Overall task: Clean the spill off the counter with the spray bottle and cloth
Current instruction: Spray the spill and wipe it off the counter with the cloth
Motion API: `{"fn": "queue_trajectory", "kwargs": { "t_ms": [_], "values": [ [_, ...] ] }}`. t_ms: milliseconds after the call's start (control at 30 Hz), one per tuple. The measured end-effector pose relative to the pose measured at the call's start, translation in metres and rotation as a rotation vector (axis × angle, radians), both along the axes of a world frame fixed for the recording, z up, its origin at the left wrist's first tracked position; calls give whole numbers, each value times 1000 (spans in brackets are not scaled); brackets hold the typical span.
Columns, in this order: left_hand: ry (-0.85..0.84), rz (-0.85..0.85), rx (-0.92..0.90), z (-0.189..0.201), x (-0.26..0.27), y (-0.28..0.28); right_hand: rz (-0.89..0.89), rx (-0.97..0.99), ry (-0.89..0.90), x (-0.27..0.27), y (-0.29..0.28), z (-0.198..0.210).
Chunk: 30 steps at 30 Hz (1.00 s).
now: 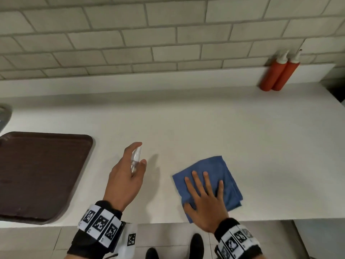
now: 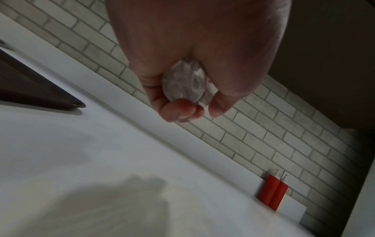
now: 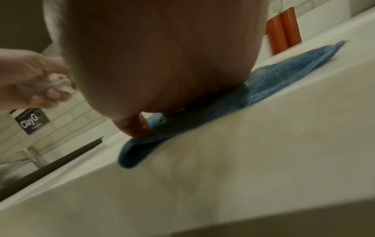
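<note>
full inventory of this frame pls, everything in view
counter: 1, white, fills the middle
wall: 1, grey brick tile, behind counter
tray: 1, dark brown, counter left
sauce bottles: 2, red, far right against the backsplash, side by side
cloth: 1, blue, folded, near front edge
spray bottle: 1, clear, above the counter
sign: 1, black, on wall, left
shoes: 2, black, on floor
left hand: grips spray bottle
right hand: flat on cloth

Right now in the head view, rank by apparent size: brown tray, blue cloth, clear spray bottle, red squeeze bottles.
1. Brown plastic tray, partly cut off by the frame edge
2. Blue folded cloth
3. Pair of red squeeze bottles, farther away, so true size unsure
4. Small clear spray bottle, mostly hidden in the left hand
</note>
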<state>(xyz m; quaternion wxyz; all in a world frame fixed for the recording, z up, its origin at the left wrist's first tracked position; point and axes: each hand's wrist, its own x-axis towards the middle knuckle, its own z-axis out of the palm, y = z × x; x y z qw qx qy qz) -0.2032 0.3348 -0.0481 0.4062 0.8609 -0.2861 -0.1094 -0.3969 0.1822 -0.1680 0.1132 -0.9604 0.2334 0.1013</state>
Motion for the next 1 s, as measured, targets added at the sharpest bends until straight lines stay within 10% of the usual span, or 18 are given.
{"fn": "queue_trajectory", "kwargs": {
  "t_ms": [167, 500, 800, 1000],
  "values": [
    [-7, 12, 22, -4, 15, 47, -85, 59, 34, -3, 15, 3],
    [40, 42, -6, -16, 50, 77, -87, 127, 214, 191, -21, 24],
    [70, 36, -35, -10, 87, 100, 75, 17, 44, 78, 107, 1],
    [102, 18, -46, -15, 87, 118, -47, 44, 70, 88, 82, 10]
  ]
}}
